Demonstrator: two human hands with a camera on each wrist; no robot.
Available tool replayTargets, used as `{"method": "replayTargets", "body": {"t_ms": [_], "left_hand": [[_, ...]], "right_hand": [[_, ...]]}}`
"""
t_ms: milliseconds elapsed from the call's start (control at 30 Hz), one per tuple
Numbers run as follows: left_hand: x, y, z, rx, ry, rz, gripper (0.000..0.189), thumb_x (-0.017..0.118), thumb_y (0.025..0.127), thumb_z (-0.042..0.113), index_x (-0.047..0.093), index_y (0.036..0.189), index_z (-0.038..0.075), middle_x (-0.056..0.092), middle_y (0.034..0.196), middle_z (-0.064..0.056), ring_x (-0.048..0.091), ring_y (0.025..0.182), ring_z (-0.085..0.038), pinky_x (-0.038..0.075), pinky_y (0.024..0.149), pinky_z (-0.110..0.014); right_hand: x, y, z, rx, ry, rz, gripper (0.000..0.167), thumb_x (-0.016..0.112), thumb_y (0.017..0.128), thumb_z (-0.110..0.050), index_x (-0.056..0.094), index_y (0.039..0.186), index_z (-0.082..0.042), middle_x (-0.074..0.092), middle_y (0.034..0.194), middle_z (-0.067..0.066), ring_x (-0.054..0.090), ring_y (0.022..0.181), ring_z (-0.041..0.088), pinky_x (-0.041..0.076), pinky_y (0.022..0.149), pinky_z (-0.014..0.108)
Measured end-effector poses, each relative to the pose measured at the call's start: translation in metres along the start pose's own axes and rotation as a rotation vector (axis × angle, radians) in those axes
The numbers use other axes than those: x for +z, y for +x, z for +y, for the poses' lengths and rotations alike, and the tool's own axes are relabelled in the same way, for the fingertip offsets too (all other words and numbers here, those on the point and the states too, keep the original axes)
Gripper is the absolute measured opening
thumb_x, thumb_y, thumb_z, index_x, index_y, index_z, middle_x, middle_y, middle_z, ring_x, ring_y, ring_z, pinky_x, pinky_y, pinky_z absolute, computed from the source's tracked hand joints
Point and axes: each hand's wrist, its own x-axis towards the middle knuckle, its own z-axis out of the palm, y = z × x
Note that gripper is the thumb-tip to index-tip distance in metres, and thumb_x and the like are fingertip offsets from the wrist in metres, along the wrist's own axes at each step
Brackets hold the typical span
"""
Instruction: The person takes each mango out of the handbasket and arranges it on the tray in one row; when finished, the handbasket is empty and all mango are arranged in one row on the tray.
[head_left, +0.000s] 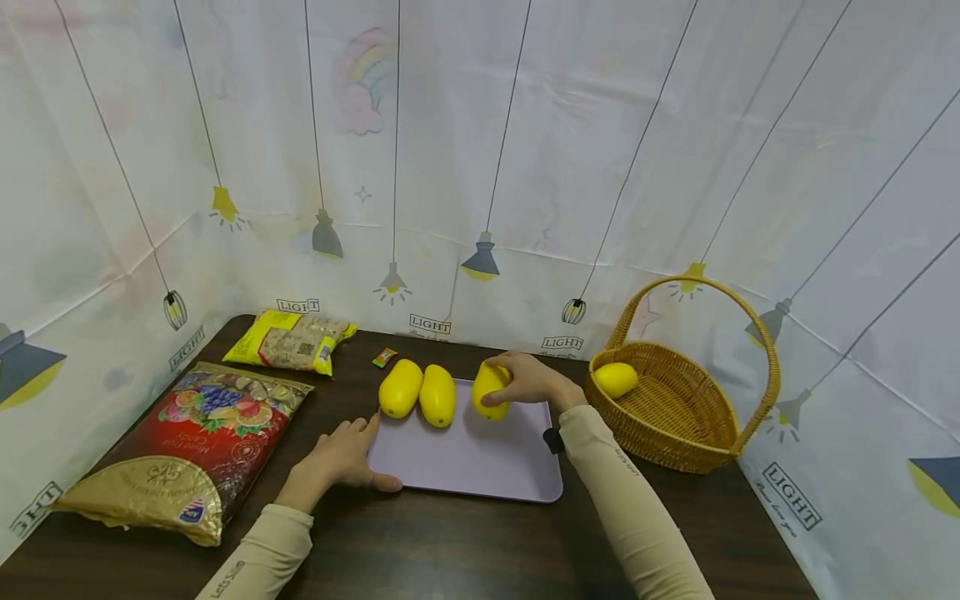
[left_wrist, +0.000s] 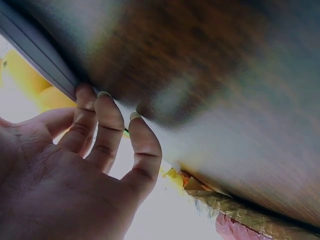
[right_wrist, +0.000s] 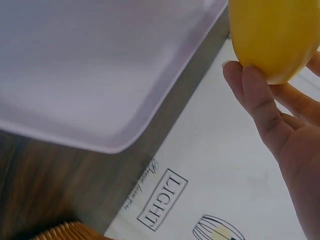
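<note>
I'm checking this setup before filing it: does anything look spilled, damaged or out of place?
Nothing looks spilled or damaged. Slightly odd: a small orange-and-green packet lies alone on the table beyond the tray, apart from the larger bags.

Blown-out glare, L wrist cam

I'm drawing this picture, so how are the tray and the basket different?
The tray is pale purple; the basket is golden brown. The tray is shallow without a handle; the basket is deeper with a tall arched handle. Both stand on the dark table.
</note>
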Motion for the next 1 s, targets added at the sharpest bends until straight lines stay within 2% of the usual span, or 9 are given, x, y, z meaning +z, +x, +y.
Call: {"method": "replayTargets", "body": {"t_ms": [200,567,1000], "left_hand": [[0.001,0.001,-0.001,0.008,0.009,0.006,0.127,0.082,0.064,0.071,0.029,0.158,0.003,0.047,0.149,-0.022,0.046,0.135,-0.043,0.037,0.101,-0.072],[0.000,0.001,-0.001,0.007,0.009,-0.001,0.127,0.082,0.065,0.071,0.029,0.157,0.003,0.047,0.149,-0.023,0.046,0.135,-0.044,0.037,0.101,-0.072],[0.002,0.000,-0.001,0.005,0.006,0.009,0.127,0.081,0.064,0.073,0.031,0.157,0.002,0.048,0.149,-0.021,0.046,0.134,-0.041,0.038,0.101,-0.071]], "right_hand": [[0.009,0.006,-0.003,-0.019,-0.002,0.010,0.082,0.077,0.080,-0.056,0.050,0.148,-0.019,0.048,0.153,0.009,0.050,0.132,0.027,0.043,0.111,0.049],[0.021,0.013,-0.005,-0.001,0.008,0.009,0.081,0.078,0.079,-0.055,0.051,0.148,-0.021,0.048,0.151,0.009,0.051,0.128,0.027,0.044,0.109,0.048],[0.031,0.020,-0.005,0.014,0.032,-0.006,0.083,0.078,0.079,-0.054,0.049,0.149,-0.021,0.044,0.156,0.010,0.045,0.140,0.031,0.038,0.115,0.053]]}}
